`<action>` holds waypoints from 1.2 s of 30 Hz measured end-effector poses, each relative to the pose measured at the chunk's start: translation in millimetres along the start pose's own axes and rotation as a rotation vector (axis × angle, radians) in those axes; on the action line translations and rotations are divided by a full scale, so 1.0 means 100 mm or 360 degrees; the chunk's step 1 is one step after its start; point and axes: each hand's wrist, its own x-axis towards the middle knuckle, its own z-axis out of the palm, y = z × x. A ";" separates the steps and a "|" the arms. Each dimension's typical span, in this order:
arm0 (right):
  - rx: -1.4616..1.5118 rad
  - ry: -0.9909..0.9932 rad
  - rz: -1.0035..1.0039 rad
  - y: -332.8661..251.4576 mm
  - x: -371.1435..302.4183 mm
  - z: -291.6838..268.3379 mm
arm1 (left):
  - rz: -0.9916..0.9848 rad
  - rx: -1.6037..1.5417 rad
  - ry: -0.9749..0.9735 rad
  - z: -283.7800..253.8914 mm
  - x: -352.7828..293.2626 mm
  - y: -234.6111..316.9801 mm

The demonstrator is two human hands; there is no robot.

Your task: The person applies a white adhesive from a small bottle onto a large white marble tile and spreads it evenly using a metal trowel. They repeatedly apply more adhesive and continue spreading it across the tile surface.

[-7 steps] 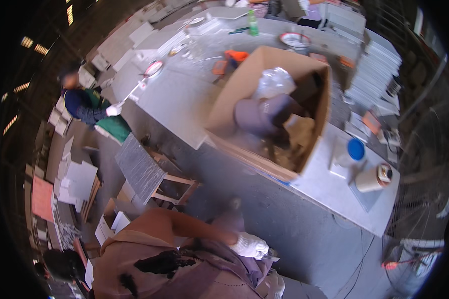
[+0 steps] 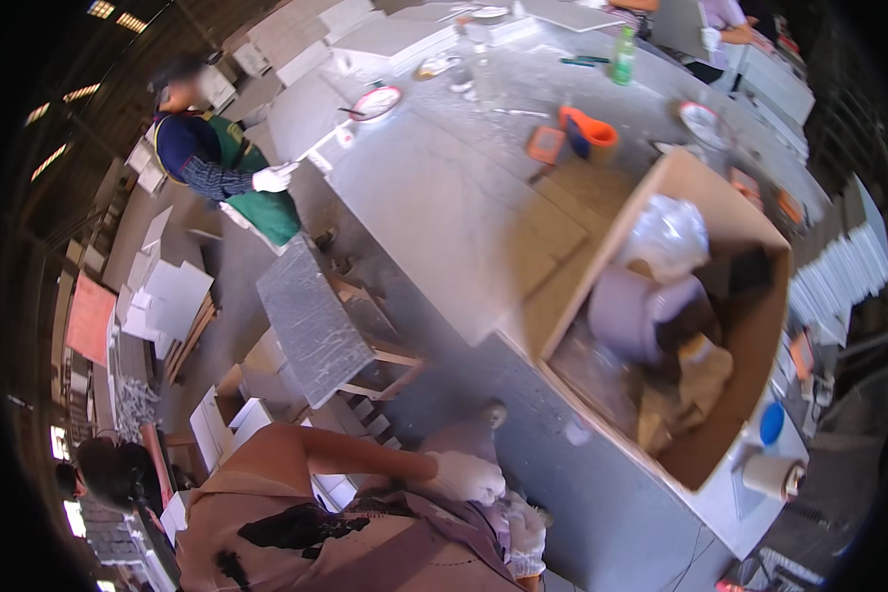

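My left hand [image 2: 471, 479] wears a white knit glove and is held low in front of my body, its fingers curled closed. What it grips, if anything, is too small to make out. Just beside it, at the edge of my mauve apron [image 2: 395, 548], is my right hand [image 2: 525, 533], also in a white glove. Its fingers are mostly hidden and blurred. An open cardboard box [image 2: 602, 281] stands on the worktable beyond my hands, holding a clear plastic bag [image 2: 669, 235], a purple-grey rolled piece [image 2: 627, 314] and crumpled brown paper [image 2: 696, 380].
A co-worker [image 2: 232, 163] in a green apron stands at the far left table edge. A grey-topped stool [image 2: 311, 321] stands between us. The table holds a green bottle [image 2: 623, 56], a red-rimmed bowl [image 2: 376, 103], an orange tool [image 2: 590, 130] and a white jar [image 2: 768, 476].
The view has swung, so the box and table sit farther right and the co-worker shows more fully. My left hand is slightly more to the left, beside the right hand.
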 end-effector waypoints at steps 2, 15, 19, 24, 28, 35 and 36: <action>-0.0057 -0.0259 -0.0144 -0.36 0.33 0.43 | -0.0175 -0.0140 0.0158 -0.33 -0.36 -0.27; 0.0046 -0.0302 -0.0286 -2.25 1.30 1.68 | 0.0101 -0.1000 0.1440 -1.10 -0.82 -0.37; -0.0003 -0.0444 -0.0291 -2.45 1.52 1.70 | 0.0195 -0.1246 0.1409 -1.34 -0.87 -0.42; 0.0148 -0.0362 -0.0385 -2.39 1.92 1.90 | 0.0131 -0.1439 0.1394 -1.70 -0.85 -0.53; -0.0011 -0.0205 -0.0435 -2.30 2.40 2.11 | 0.0093 -0.0869 0.1352 -2.29 -0.97 -0.94; -0.0670 0.0847 -0.0555 -2.36 3.32 2.75 | 0.0506 0.1048 0.1434 -4.37 -1.19 -2.41; -0.0688 0.1019 -0.0557 -2.38 3.41 2.90 | 0.0500 0.1040 0.1306 -4.66 -1.29 -2.60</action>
